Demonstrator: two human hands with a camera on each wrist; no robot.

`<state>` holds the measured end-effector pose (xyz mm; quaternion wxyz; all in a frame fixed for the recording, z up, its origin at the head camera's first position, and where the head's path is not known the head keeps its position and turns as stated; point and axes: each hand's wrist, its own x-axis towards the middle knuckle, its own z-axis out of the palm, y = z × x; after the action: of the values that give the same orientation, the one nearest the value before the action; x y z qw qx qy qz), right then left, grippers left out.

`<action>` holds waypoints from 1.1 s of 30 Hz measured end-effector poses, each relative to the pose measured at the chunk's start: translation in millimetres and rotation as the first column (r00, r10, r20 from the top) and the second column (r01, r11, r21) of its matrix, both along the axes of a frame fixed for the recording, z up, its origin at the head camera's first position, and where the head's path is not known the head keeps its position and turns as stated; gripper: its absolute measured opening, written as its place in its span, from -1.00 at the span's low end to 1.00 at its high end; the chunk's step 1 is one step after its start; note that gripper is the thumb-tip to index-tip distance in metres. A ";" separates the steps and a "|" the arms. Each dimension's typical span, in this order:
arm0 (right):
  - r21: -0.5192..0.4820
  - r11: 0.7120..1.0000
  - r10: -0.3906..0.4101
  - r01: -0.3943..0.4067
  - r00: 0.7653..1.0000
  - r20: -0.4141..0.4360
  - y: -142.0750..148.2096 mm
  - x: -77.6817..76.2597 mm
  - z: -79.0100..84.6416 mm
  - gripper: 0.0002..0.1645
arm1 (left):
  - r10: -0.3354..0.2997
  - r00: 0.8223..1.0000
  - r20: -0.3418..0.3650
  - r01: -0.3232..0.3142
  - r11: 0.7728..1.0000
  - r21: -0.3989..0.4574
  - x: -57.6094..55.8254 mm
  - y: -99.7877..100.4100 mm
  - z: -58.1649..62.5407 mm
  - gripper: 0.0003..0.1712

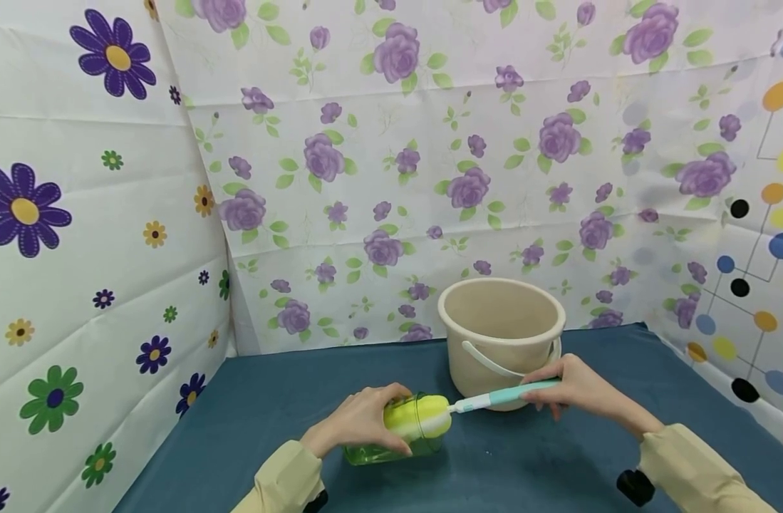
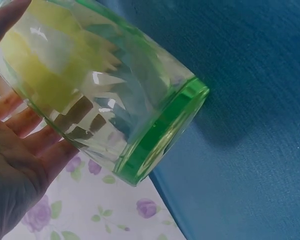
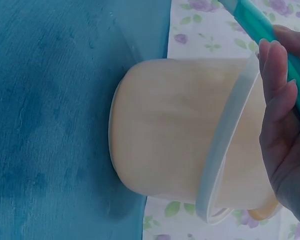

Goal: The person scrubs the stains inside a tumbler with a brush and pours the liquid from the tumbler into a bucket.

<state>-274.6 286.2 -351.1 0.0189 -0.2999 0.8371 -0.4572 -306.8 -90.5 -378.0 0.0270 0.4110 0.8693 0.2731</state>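
Observation:
My left hand [image 1: 355,420] grips a clear green-tinted cup [image 1: 391,452], tipped on its side with the mouth toward the right. In the left wrist view the cup's green base [image 2: 162,132] points away from the palm, over the table. A cup brush with a yellow and white sponge head [image 1: 434,417] reaches into the mouth; some of the sponge shows yellow through the cup wall. My right hand [image 1: 580,388] pinches the brush's teal and white handle [image 1: 513,394] between thumb and fingers, in front of the bucket.
A beige bucket [image 1: 463,360] with a white handle [image 1: 487,362] stands upright at the back right, close behind the brush. The blue table [image 1: 288,388] meets a flower-printed cloth wall [image 1: 353,285] at the back, with more printed cloth on both sides.

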 end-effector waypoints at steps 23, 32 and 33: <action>-0.030 0.996 0.087 -0.087 0.996 -0.009 -0.9 3.7 -7.9 -0.80 | 0.033 0.999 -0.021 -0.033 0.999 -0.015 -2.2 -0.7 -4.9 -0.12; -0.052 0.998 0.041 -0.043 0.998 -0.037 -1.6 7.7 2.3 -0.75 | 0.029 1.000 -0.006 -0.029 1.000 0.009 -2.8 -1.1 -4.9 -0.14; -0.052 0.998 0.035 -0.037 0.999 -0.039 -1.4 7.8 3.2 -0.74 | 0.027 1.000 -0.004 -0.027 1.000 0.011 -2.7 -1.1 -4.8 -0.14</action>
<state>-266.8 284.9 -347.9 0.0031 -0.3242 0.8192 -0.4730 -309.6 -91.6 -382.8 0.0192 0.4000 0.8734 0.2771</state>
